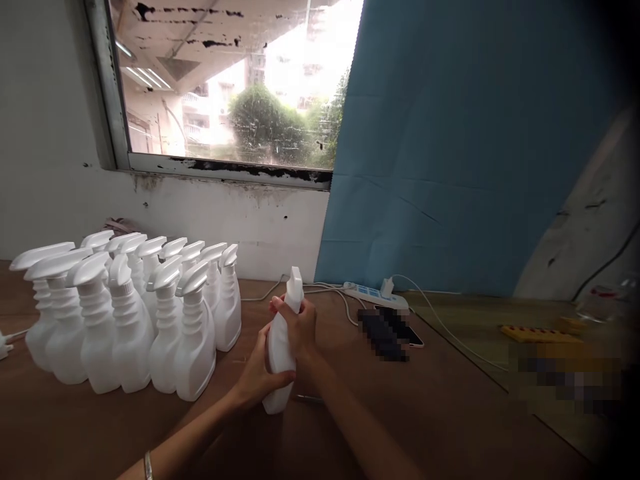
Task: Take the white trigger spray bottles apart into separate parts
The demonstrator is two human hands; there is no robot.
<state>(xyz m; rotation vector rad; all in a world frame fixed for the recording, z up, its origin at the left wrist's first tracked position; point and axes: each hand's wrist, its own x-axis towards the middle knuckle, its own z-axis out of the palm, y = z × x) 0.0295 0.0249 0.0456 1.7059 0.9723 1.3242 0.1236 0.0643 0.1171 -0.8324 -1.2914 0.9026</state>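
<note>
Near the lower centre of the frame, a white spray bottle point(280, 348) is held in both hands, tilted a little so that its top leans to the right. The left hand point(256, 377) grips the lower body, its thumb lying across the side, while the right hand point(303, 327) has its fingers wrapped around the upper part, just beneath the spray head. Whether the base touches the brown counter point(380, 420) is hard to tell. A bracelet point(148, 465) circles the left wrist at the bottom edge. At the left of the frame, a close-packed group of similar white bottles point(133, 350) stands upright on the counter, spray heads fitted, well apart from the right hand. Right of centre, near the wall, lies a white power strip point(375, 295) with a charger point(387, 287) plugged in; a phone point(414, 335), partly hidden by blurred blocks, lies just below it. A thin rod-like object point(309, 399) lies right of the held bottle's base. A window point(280, 127) fills the upper centre, beside a blue sheet point(450, 147) at upper right.
</note>
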